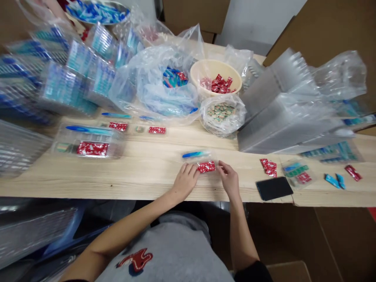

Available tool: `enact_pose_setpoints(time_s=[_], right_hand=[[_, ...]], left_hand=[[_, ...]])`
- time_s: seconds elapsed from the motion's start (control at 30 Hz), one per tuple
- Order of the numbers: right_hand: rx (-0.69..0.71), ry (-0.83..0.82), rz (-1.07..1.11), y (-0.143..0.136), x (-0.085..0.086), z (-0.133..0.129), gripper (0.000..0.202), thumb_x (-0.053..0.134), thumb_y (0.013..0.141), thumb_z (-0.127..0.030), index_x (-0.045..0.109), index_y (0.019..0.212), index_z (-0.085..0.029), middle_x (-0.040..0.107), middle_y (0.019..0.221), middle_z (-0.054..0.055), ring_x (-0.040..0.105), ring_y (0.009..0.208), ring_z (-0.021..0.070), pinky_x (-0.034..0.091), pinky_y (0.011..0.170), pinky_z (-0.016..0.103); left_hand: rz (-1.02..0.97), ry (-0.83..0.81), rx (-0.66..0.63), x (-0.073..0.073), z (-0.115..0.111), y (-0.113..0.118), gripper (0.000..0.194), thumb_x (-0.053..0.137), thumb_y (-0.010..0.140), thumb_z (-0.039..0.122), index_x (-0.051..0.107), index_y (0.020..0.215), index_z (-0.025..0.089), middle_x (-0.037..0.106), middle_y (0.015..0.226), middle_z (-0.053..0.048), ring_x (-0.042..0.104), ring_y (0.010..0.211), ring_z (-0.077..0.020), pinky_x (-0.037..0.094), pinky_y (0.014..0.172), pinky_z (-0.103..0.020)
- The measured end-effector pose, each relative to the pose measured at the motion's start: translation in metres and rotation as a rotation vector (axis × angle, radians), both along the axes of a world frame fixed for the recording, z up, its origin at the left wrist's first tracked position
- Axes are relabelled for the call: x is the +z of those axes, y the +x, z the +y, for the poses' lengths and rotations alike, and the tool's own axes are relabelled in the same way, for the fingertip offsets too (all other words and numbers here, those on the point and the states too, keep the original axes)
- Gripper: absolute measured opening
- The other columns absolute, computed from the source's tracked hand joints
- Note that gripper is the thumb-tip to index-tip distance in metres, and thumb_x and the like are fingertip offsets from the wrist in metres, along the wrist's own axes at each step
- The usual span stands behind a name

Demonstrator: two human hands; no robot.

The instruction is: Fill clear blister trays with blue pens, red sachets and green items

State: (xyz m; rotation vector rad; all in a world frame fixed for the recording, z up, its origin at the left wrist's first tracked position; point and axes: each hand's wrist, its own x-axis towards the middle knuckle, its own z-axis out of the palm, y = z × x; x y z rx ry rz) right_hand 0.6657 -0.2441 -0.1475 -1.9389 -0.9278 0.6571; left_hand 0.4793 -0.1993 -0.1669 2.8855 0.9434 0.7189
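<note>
A clear plastic tray (199, 153) lies near the front of the wooden table, holding a blue-and-teal pen-like item (192, 154) along its back. A red patterned packet (206, 167) is at the tray's front. My left hand (185, 181) rests at the packet's left end with its fingers together; what its fingertips grip is hidden. At the right end is my right hand (228, 178), fingers curled close to the tray edge, too blurred to tell what they hold.
Behind stand a plastic bag (167, 98), a cream bowl (216, 74) of red packets and a bag of small pieces (221, 111). Stacked clear trays (282, 117) rise right, filled trays (67, 86) left. A black phone (274, 188) lies at the front right edge.
</note>
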Motion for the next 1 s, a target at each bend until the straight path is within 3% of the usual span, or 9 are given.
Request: enact_pose_setpoints(time_s=[0.1,0.17,0.37,0.43,0.5,0.67,0.83,1.0], right_hand=[[0.015,0.005,-0.076,0.0,-0.008,-0.002,0.062,0.059,0.072,-0.067,0.072,0.098,-0.013,0.072,0.096,0.016,0.065,0.077,0.0238,0.054,0.075,0.042],[0.032,0.005,-0.105,0.001,-0.011,-0.003,0.062,0.056,0.074,-0.068,0.072,0.098,-0.013,0.071,0.095,0.015,0.065,0.079,0.024,0.054,0.076,0.042],[0.063,-0.022,-0.157,0.007,-0.019,-0.002,0.065,0.053,0.075,-0.073,0.072,0.098,-0.015,0.071,0.099,0.016,0.065,0.086,0.0267,0.053,0.082,0.044],[0.068,-0.023,-0.167,0.008,-0.02,-0.001,0.067,0.051,0.076,-0.074,0.072,0.099,-0.015,0.071,0.099,0.016,0.066,0.084,0.0268,0.053,0.082,0.044],[0.068,-0.021,-0.171,0.007,-0.02,0.0,0.067,0.05,0.076,-0.075,0.072,0.099,-0.015,0.072,0.098,0.016,0.066,0.082,0.0263,0.053,0.079,0.044],[0.083,-0.032,-0.158,0.001,-0.014,-0.002,0.067,0.05,0.075,-0.075,0.072,0.097,-0.016,0.072,0.096,0.016,0.066,0.082,0.0266,0.053,0.078,0.043],[0.109,-0.057,-0.072,-0.011,-0.011,-0.002,0.061,0.053,0.075,-0.071,0.072,0.095,-0.016,0.073,0.095,0.015,0.067,0.082,0.0262,0.053,0.078,0.041],[0.145,-0.052,-0.052,-0.022,-0.01,-0.001,0.052,0.051,0.081,-0.063,0.073,0.095,-0.017,0.074,0.093,0.012,0.067,0.085,0.0254,0.052,0.082,0.04]], left_hand=[[-0.13,-0.079,-0.07,-0.007,0.007,-0.007,0.017,0.053,0.091,0.022,0.065,0.101,0.016,0.066,0.112,-0.012,0.057,0.105,-0.0238,0.046,0.094,-0.04],[-0.203,-0.144,-0.023,-0.011,0.029,-0.023,0.023,0.05,0.093,0.025,0.062,0.111,0.018,0.064,0.116,-0.012,0.056,0.11,-0.0238,0.046,0.094,-0.04],[-0.088,-0.278,0.633,-0.025,0.14,-0.087,0.034,0.043,0.086,0.01,0.059,0.116,0.011,0.058,0.126,-0.022,0.052,0.117,-0.033,0.042,0.098,-0.051],[-0.014,-0.293,0.712,-0.027,0.163,-0.1,0.031,0.043,0.085,0.009,0.062,0.108,0.01,0.058,0.123,-0.024,0.053,0.114,-0.0353,0.042,0.095,-0.052],[0.024,-0.294,0.707,-0.027,0.172,-0.106,0.024,0.045,0.085,0.012,0.064,0.1,0.013,0.061,0.117,-0.022,0.054,0.11,-0.0356,0.042,0.093,-0.052],[0.044,-0.231,0.633,-0.022,0.147,-0.105,0.017,0.05,0.088,0.019,0.066,0.094,0.017,0.063,0.112,-0.018,0.056,0.103,-0.0331,0.044,0.087,-0.049],[0.008,-0.063,0.459,-0.005,0.09,-0.094,0.017,0.05,0.091,0.025,0.066,0.095,0.017,0.064,0.118,-0.016,0.057,0.104,-0.0302,0.046,0.086,-0.045],[-0.005,-0.012,0.242,0.015,0.037,-0.066,0.023,0.044,0.095,0.021,0.066,0.098,0.016,0.066,0.118,-0.015,0.057,0.111,-0.026,0.046,0.092,-0.042]])
